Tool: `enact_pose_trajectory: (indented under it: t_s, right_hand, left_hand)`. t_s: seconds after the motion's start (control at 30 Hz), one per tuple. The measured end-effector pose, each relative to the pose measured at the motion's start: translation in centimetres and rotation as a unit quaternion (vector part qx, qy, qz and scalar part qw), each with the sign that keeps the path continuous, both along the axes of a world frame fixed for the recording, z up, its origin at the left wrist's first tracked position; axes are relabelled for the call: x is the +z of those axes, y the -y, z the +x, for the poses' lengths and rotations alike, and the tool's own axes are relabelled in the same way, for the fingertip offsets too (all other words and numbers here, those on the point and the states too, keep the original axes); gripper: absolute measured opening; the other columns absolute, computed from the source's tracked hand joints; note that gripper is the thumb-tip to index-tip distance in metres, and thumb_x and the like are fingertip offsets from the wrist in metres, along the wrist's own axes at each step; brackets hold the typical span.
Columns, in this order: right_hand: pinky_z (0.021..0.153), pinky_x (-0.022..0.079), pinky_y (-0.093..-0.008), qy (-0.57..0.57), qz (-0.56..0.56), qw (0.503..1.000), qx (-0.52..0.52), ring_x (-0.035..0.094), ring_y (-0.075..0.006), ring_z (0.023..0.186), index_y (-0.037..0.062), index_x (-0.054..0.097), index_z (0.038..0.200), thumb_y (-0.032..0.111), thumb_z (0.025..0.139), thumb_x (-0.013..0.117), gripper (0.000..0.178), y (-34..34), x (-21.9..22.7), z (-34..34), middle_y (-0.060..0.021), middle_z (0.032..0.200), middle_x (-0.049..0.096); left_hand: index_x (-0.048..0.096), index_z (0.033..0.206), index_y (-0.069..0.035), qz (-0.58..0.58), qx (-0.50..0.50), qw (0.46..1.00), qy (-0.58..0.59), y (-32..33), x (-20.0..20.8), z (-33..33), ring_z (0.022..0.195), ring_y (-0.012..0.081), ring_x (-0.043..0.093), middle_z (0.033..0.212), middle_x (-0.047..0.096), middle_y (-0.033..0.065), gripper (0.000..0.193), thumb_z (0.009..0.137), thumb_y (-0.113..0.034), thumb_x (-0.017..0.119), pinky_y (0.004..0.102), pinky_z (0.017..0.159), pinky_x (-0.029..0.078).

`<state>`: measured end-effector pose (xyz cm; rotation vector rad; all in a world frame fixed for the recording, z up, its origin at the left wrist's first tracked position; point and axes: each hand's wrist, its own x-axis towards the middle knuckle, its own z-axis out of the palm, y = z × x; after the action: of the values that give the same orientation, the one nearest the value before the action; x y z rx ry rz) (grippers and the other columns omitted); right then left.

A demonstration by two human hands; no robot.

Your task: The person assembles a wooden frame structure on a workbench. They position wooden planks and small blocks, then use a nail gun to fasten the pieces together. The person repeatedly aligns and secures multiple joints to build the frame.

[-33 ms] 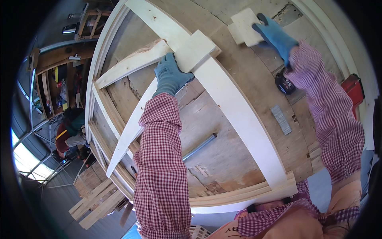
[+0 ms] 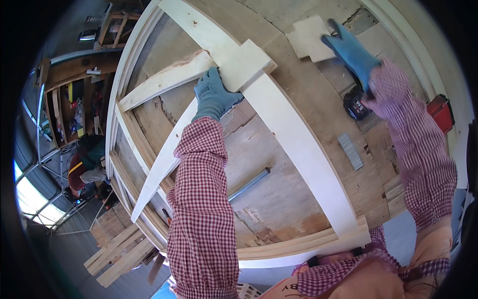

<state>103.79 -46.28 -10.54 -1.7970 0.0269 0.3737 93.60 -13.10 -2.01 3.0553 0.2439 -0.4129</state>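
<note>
My left hand (image 2: 215, 92), in a blue-grey work glove, cups the corner of a pale square wooden block (image 2: 245, 64). The block lies across a joint of a wooden frame (image 2: 298, 142). Its fingers point along the end of a short wooden slat (image 2: 167, 82), and its thumb stretches under the block's near edge. At the upper right, my right hand (image 2: 354, 54), gloved alike, is open with thumb and fingers apart. It is just to the right of two overlapping wooden blocks (image 2: 312, 39) on the worktop and appears clear of them.
A black tape measure (image 2: 355, 104) lies below my right hand, near a strip of metal fasteners (image 2: 350, 150). A grey tube (image 2: 250, 184) rests inside the frame. A red tool (image 2: 440, 113) sits at the right edge. Another person (image 2: 85, 167) bends down at the far left, above stacked boards (image 2: 117, 254).
My right hand has let go of the upper loose block and drawn back to the right and slightly down. That block now lies a little lower. My left hand stays in place.
</note>
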Motion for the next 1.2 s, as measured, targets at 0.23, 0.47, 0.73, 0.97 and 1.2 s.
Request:
enact_pose_trajectory:
  t_s: [0.23, 0.47, 0.73, 0.97, 1.2]
  right_hand:
    - [0.107, 0.032, -0.0343, 0.317, -0.209, 0.923, -0.065, 0.038, -0.0227, 0.129, 0.0076, 0.035, 0.139, 0.003, 0.091, 0.049, 0.05, 14.8, 13.8, -10.0, -0.0114, 0.14, 0.04]
    - [0.103, 0.034, -0.0351, 0.072, -0.465, 0.882, -0.008, 0.043, -0.0256, 0.125, 0.0014, 0.035, 0.138, 0.004, 0.079, 0.058, 0.063, 41.5, 9.8, -20.6, -0.0166, 0.136, 0.043]
    - [0.085, 0.046, -0.0354, -0.092, -0.414, 0.904, 0.05, 0.059, -0.028, 0.097, -0.0038, 0.052, 0.119, 0.014, 0.06, 0.071, 0.065, 43.8, 1.5, -18.1, -0.0169, 0.107, 0.062]
    - [0.076, 0.049, -0.04, 0.093, -0.506, 0.858, 0.013, 0.06, -0.0337, 0.091, -0.0033, 0.051, 0.118, 0.013, 0.059, 0.068, 0.064, 41.2, 4.5, -21.9, -0.02, 0.106, 0.06]
    - [0.086, 0.048, -0.0343, -0.191, -0.001, 0.977, -0.093, 0.058, -0.0229, 0.101, 0.0042, 0.045, 0.131, 0.012, 0.073, 0.07, 0.063, 28.4, 12.2, -31.8, -0.0096, 0.119, 0.058]
  left_hand:
    - [0.043, 0.12, -0.001, -0.011, 0.014, 1.0, -0.004, -0.6, 0.9, -1.3, 0.109, 0.0331, 0.051, 0.116, 0.054, 0.0187, 0.088, 0.05, -0.04, 0.08, 0.0395, 0.095, 0.039]
    - [0.045, 0.119, -0.004, -0.024, 0.014, 1.0, -0.001, -0.4, 0.9, -0.8, 0.108, 0.0315, 0.052, 0.114, 0.055, 0.018, 0.085, 0.051, -0.041, 0.079, 0.0388, 0.094, 0.039]
    - [0.046, 0.118, -0.004, -0.026, 0.009, 1.0, 0.006, -0.6, 0.8, -1.2, 0.109, 0.0314, 0.051, 0.115, 0.054, 0.0169, 0.083, 0.052, -0.042, 0.078, 0.0392, 0.094, 0.039]
    - [0.044, 0.125, -0.006, -0.02, 0.032, 0.999, -0.029, 0.1, 1.8, -1.0, 0.117, 0.0303, 0.047, 0.124, 0.049, 0.015, 0.083, 0.057, -0.041, 0.076, 0.043, 0.098, 0.034]
    - [0.042, 0.129, -0.008, -0.01, 0.053, 0.996, -0.073, -0.1, 2.5, -1.0, 0.12, 0.0287, 0.046, 0.127, 0.048, 0.0137, 0.085, 0.058, -0.041, 0.077, 0.0433, 0.098, 0.034]
